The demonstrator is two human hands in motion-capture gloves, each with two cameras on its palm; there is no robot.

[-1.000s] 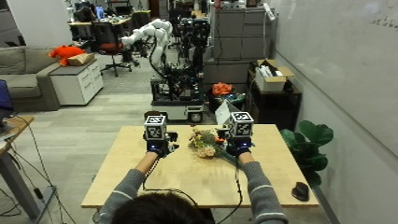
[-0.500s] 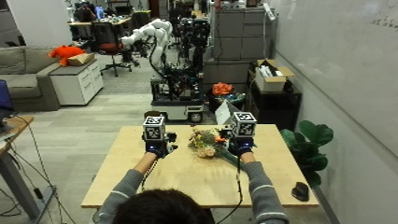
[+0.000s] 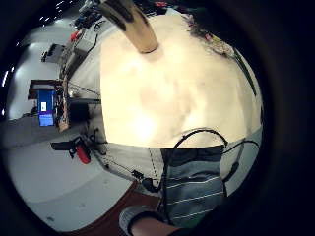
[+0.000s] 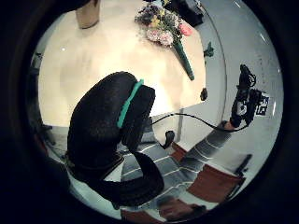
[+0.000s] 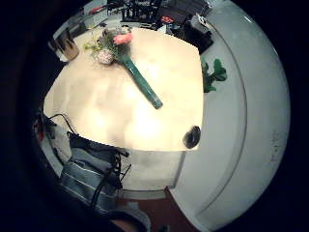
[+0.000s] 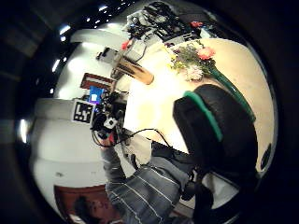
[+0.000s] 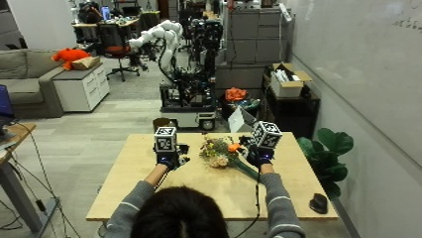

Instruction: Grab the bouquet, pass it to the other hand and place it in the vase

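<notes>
The light wooden table is stretching out in front of you, and the bouquet is lying flat on its far middle, blooms away from you and green wrapped stem angling toward your right side. The vase is standing upright on the far left part of the table. Your left hand and right hand are hovering on either side of the bouquet, holding nothing; whether the fingers are straight or curled, you cannot tell. A small dark object is sitting near the table's right front corner.

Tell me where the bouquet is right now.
In the outside view the bouquet lies on the table, between the left hand and the right hand, nearer the right.
</notes>
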